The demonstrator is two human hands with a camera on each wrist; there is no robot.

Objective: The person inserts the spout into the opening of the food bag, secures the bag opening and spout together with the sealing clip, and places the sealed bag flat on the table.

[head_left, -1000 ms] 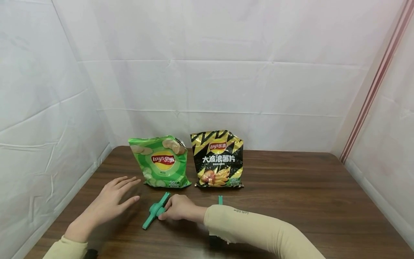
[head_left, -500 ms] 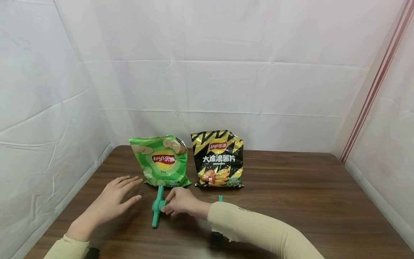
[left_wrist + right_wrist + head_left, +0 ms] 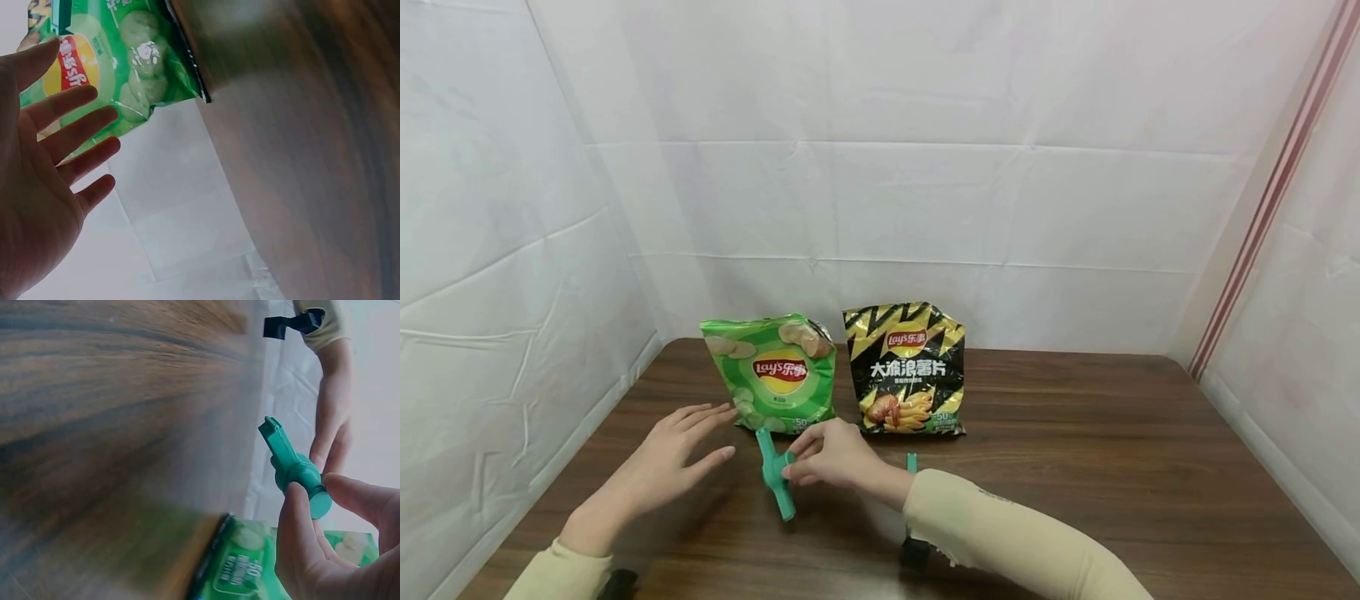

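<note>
My right hand (image 3: 838,457) pinches the round spout of a green bag clip (image 3: 772,477) between thumb and fingers. The clip is held tilted above the table, in front of a green potato chip bag (image 3: 778,379). In the right wrist view, thumb and fingertips press either side of the clip's spout (image 3: 320,503). My left hand (image 3: 662,458) hovers left of the clip with fingers extended and nothing in it; its fingertips are near the green bag's lower left side. The left wrist view shows this palm (image 3: 37,187) with spread fingers before the bag.
A black and yellow chip bag (image 3: 906,375) stands right of the green one, near the back of the wooden table (image 3: 1075,433). A second green clip (image 3: 912,463) is mostly hidden behind my right forearm. White cloth (image 3: 925,200) hangs behind and at both sides.
My right hand has turned the bag clip from leaning right to leaning left and lifted it, moving slightly farther from me. My left hand has shifted slightly to the right.
</note>
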